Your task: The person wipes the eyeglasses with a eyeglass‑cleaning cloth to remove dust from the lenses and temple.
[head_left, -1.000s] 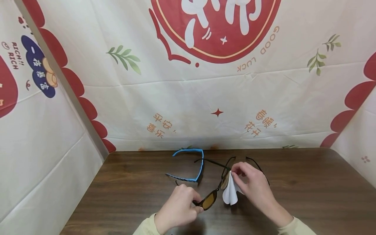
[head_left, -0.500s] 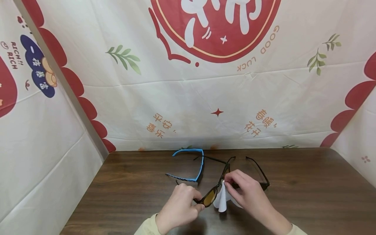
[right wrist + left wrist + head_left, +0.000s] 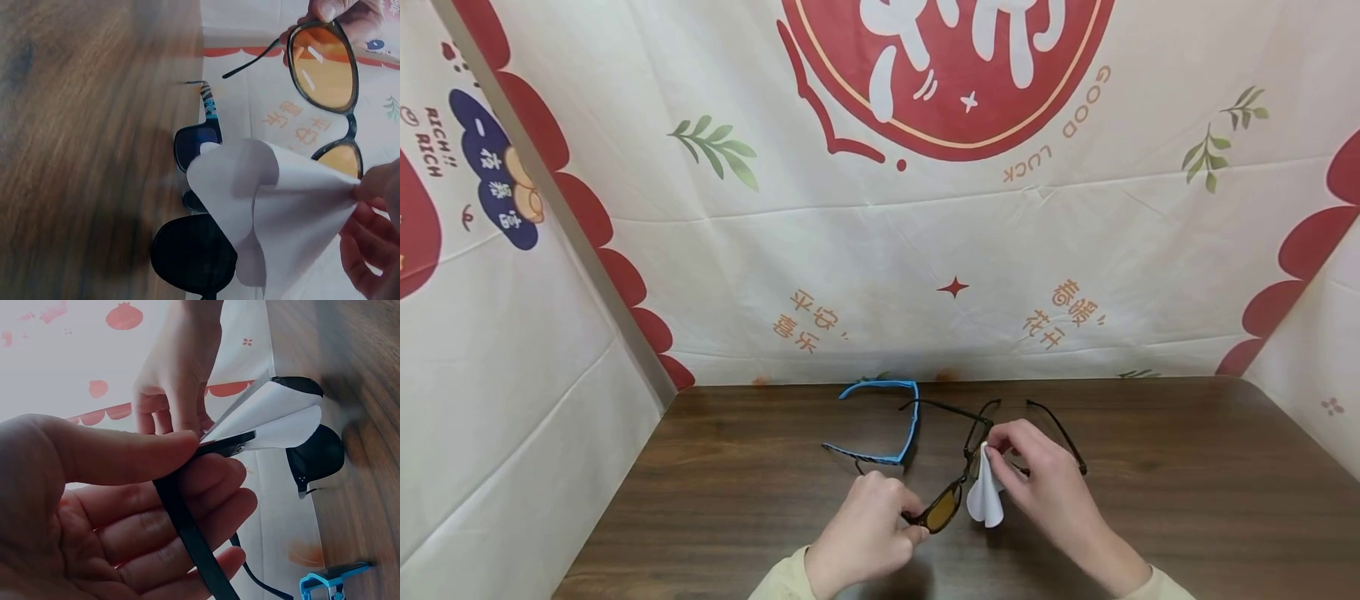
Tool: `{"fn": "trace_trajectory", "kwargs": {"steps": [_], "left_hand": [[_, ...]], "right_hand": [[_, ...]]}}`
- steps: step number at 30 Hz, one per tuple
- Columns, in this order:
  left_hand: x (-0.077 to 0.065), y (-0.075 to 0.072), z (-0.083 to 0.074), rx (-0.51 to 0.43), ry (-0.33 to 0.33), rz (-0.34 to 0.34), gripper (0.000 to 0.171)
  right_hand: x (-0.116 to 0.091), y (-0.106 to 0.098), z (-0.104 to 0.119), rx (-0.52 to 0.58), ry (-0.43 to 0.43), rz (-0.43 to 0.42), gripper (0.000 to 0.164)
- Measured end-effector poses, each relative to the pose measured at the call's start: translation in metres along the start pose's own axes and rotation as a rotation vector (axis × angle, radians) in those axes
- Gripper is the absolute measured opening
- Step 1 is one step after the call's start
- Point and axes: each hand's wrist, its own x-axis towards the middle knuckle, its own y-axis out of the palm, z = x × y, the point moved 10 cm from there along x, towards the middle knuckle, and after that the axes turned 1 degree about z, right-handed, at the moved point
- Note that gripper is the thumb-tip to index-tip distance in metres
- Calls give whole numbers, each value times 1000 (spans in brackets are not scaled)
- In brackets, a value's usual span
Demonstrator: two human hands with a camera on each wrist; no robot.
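Note:
My left hand (image 3: pixel 872 521) pinches a pair of dark-framed sunglasses with amber lenses (image 3: pixel 943 510) at one end of the frame, thumb against fingers. Its temples are unfolded, and one slants across the left fingers in the left wrist view. At the other end of the frame, my right hand (image 3: pixel 1041 475) pinches a folded white cloth (image 3: pixel 250 187) between thumb and fingertips. The cloth fans out from the fingertips beside the farther lens, partly hiding it. In the right wrist view the nearer amber lens (image 3: pixel 324 62) shows whole.
Blue-framed sunglasses (image 3: pixel 880 383) lie unfolded at the back of the brown wooden table (image 3: pixel 737 500). Black sunglasses (image 3: pixel 194 253) lie to the right, largely behind my right hand in the head view. A printed white cloth backdrop (image 3: pixel 880 275) rises behind the table's rear edge.
My right hand and the cloth first moved left and nearer along the sunglasses, then back right and away. My left hand has shifted slightly right, still holding the frame.

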Motion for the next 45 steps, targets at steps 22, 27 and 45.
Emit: {"fn": "trace_trajectory", "kwargs": {"steps": [22,27,45], "left_hand": [[6,-18,7,-82,-11,-172,11],[4,-23,7,-92,1,-226,7],[-3,-49,12,-155,9,-515,7]], "right_hand": [[-20,-3,-11,93,48,85,22],[-22,-3,-7,117,23,82,25],[-26,1,2,169,-34,64,26]]}}
